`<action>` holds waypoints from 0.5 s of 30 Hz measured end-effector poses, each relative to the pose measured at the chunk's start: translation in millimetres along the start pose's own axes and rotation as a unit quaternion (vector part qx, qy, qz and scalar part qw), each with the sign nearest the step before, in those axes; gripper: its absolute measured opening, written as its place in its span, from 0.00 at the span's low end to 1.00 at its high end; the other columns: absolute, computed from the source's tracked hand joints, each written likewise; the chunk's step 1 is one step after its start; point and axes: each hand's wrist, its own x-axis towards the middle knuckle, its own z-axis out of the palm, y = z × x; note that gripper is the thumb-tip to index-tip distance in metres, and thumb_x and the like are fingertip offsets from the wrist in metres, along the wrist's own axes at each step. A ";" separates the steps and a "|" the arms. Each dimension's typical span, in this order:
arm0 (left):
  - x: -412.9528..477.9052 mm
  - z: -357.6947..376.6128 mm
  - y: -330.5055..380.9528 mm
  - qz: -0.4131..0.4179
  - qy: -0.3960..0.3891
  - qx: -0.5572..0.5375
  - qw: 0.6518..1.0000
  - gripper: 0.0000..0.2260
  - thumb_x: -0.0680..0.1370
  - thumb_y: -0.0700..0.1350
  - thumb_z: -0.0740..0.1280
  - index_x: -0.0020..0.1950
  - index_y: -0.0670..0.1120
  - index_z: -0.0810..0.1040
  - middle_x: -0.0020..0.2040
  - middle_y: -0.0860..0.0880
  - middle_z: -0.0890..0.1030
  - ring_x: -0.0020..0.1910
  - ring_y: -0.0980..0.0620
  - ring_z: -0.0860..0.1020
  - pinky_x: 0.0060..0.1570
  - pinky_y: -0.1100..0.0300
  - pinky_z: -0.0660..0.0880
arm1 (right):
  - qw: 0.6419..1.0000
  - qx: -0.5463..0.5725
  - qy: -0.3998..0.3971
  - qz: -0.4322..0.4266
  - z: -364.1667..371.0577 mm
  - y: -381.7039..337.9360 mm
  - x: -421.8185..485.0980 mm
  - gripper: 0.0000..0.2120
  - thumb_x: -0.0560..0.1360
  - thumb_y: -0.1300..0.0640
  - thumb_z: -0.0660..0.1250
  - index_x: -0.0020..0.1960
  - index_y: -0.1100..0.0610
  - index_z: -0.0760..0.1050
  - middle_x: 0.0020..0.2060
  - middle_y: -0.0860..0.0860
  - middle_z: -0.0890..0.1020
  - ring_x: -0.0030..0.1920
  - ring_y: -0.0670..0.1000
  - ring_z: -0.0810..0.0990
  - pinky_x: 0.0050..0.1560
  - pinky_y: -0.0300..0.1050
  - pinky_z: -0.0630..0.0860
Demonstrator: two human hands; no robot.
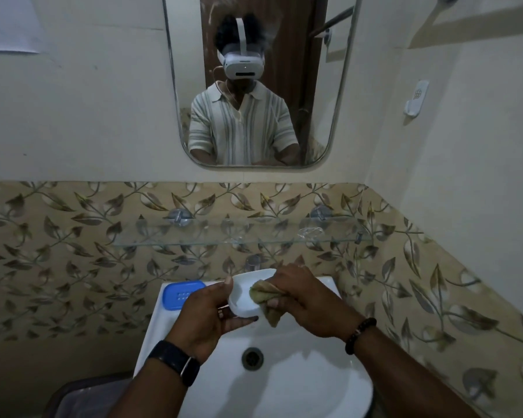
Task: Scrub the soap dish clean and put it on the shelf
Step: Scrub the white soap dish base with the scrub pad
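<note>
Soap dish (242, 298) sits over the sink (284, 384): our left hand (207, 319) closes its grip on it, our right hand (307, 300) clenches a cloth (261, 294) against it.

The white oval plastic soap dish (244, 297) tilts at centre; the clear glass wall shelf (212, 236) sits at 12 o'clock.
</note>
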 end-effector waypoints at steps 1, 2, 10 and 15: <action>1.9 -1.7 0.0 0.003 0.000 0.006 1.000 0.12 0.81 0.44 0.67 0.58 0.36 0.83 0.53 0.35 0.86 0.45 0.37 0.87 0.40 0.45 0.84 | 0.997 0.052 -0.027 0.041 -3.0 3.2 0.1 0.06 0.82 0.58 0.65 0.57 0.52 0.78 0.49 0.44 0.76 0.52 0.48 0.75 0.56 0.50 0.73; 2.8 -2.1 -0.2 0.004 -0.001 0.013 1.000 0.12 0.81 0.44 0.67 0.57 0.37 0.84 0.52 0.35 0.87 0.45 0.38 0.87 0.41 0.45 0.84 | 0.993 0.080 -0.052 0.076 -5.4 5.9 0.5 0.07 0.82 0.58 0.65 0.60 0.53 0.77 0.51 0.46 0.76 0.53 0.47 0.75 0.57 0.46 0.73; 7.8 12.2 -9.2 0.015 -0.064 0.134 0.989 0.11 0.80 0.50 0.67 0.54 0.46 0.87 0.53 0.39 0.87 0.49 0.41 0.86 0.46 0.48 0.83 | 0.972 -0.150 0.074 0.163 41.8 -8.2 15.9 0.06 0.73 0.60 0.65 0.47 0.53 0.80 0.44 0.50 0.80 0.46 0.53 0.77 0.47 0.50 0.71; 16.7 -1.8 -7.1 0.015 -0.033 0.130 0.991 0.12 0.83 0.48 0.65 0.51 0.47 0.88 0.51 0.38 0.88 0.46 0.41 0.87 0.44 0.49 0.84 | 0.991 -0.027 -0.099 0.084 27.6 -1.7 23.3 0.09 0.75 0.62 0.67 0.46 0.48 0.79 0.45 0.49 0.79 0.49 0.51 0.74 0.49 0.52 0.71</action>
